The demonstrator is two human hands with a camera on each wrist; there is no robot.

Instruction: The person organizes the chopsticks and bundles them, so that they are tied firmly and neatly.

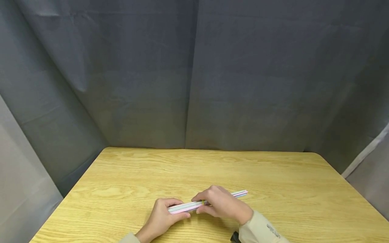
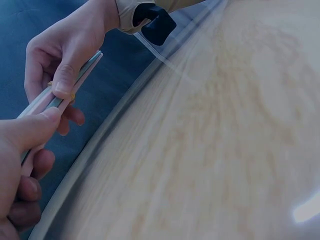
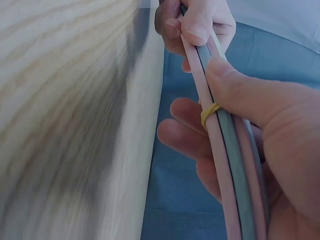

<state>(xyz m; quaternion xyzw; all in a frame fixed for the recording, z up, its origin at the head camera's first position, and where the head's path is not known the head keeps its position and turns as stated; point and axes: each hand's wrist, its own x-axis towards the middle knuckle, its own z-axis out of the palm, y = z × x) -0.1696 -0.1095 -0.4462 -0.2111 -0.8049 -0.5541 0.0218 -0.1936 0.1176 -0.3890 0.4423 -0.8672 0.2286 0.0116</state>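
A bundle of slim pastel chopsticks point(image 1: 183, 206), pink, pale green and whitish, slants across between both hands. My left hand point(image 1: 161, 216) grips the thicker left end, thumb along the near side. Further along, my right hand point(image 1: 223, 204) pinches the bundle near its middle, and the narrower ends stick out to its right. A yellow rubber band point(image 3: 210, 114) loops round the chopsticks, right at my right thumb and fingers. In the right wrist view, pink and green chopsticks lie side by side under that thumb; part of the bundle is hidden by the palm.
The wood-grain table point(image 1: 127, 175) stretches out beneath and beyond the hands. Dark grey cloth point(image 1: 243, 84) hangs behind its far edge and along the sides. A black device point(image 1: 235, 237) sits at the right sleeve cuff.
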